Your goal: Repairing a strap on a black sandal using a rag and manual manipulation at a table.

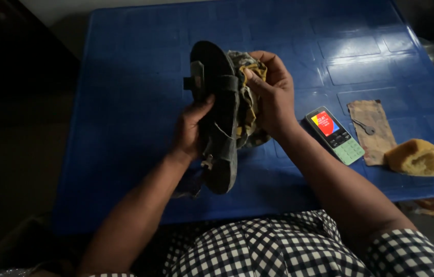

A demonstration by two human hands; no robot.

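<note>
Two bare hands at work on one dark sandal, held on edge above a blue plastic table, toe end pointing away from the person. Left hand: closed around the sandal's near side, thumb pressed across the strap area, fingers hidden behind the sole. Right hand: closed on a crumpled, stained yellowish cloth, bunched and pressed against the sandal's far side; fingertips curled into the folds. Sandal: black or dark grey, worn, with a strap loop near the toe and a small metal buckle hanging near the heel; heel end lowest, near the table edge. Just right of the right forearm, lying flat on the table: one pale green keypad phone with its screen lit. Beside the phone, further right: one brownish flat pouch or scrap with a small key resting on it. Touching that scrap's right edge: one torn yellow sponge. Foreground: checked black-and-white garment across the person's lap
</note>
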